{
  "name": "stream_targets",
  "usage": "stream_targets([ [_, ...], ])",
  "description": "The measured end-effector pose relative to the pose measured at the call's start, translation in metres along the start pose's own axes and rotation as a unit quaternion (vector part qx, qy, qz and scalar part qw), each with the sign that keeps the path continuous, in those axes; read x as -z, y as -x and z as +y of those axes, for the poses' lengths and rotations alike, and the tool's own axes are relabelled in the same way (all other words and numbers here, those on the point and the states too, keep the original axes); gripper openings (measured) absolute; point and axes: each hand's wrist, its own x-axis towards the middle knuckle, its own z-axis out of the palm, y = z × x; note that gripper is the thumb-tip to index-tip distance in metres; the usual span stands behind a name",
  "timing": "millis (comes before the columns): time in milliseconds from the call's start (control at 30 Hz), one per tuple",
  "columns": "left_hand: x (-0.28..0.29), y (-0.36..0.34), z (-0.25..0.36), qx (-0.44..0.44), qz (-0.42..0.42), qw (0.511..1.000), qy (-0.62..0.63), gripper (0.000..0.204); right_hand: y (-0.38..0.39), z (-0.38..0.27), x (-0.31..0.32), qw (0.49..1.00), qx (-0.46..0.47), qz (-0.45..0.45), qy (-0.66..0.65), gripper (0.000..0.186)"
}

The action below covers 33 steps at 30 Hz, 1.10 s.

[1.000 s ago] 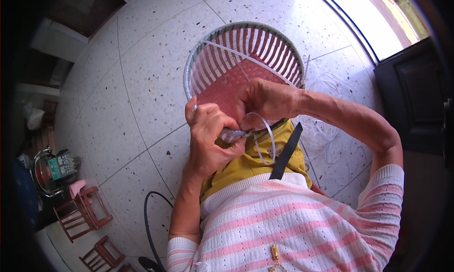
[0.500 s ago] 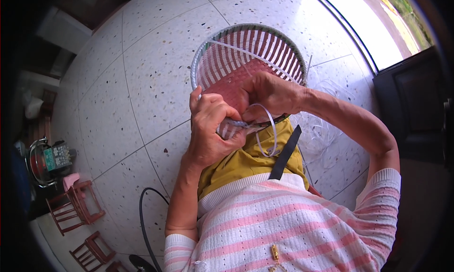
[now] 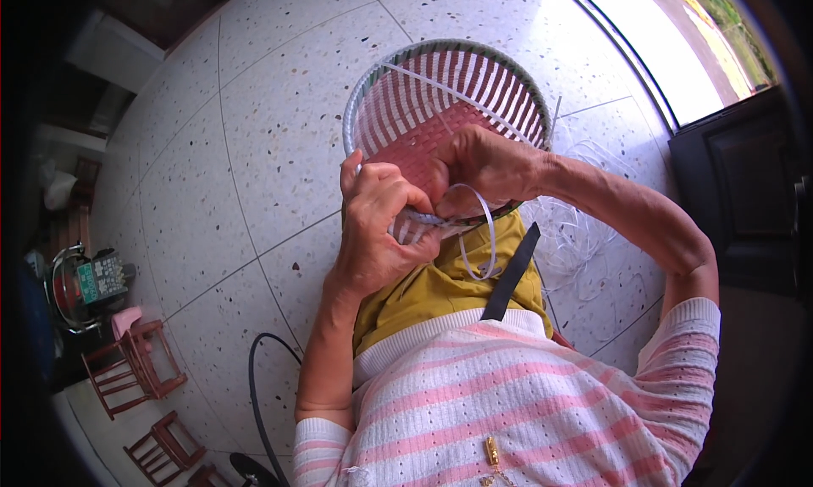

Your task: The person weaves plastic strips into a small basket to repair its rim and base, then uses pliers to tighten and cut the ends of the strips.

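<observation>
Mid-frame, I see the left hand (image 3: 370, 220) gripping the basket's near rim (image 3: 426, 218), which runs rightward toward the right hand (image 3: 483, 175), whose curled fingers' hold I cannot tell.

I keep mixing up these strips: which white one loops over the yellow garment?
The looped strip beside the right hand; another strip runs nearly straight across the basket, and loose strips lie tangled on the floor.

The tiled floor (image 3: 279, 135) is pale and speckled; small reddish-brown chairs (image 3: 141, 367) stand at left, a dark panelled door (image 3: 732, 178) at right; daylight (image 3: 648, 42) enters at upper right.
</observation>
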Motion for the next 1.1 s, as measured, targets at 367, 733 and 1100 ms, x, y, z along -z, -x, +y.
stream_targets([
  [367, 0.002, -0.001, 0.000, 0.004, 0.009, 1.000, 0.003, 0.028, 0.002, -0.006, 0.001, 0.997, -0.018, -0.010, 0.076, 0.012],
  [733, 0.002, -0.001, 0.002, -0.003, 0.000, 1.000, -0.002, 0.027, 0.002, -0.009, 0.002, 0.997, -0.034, -0.021, 0.071, 0.012],
  [1100, 0.003, 0.001, 0.002, 0.002, -0.001, 1.000, -0.003, 0.027, 0.004, -0.017, -0.004, 0.982, 0.053, 0.012, 0.178, 0.009],
])
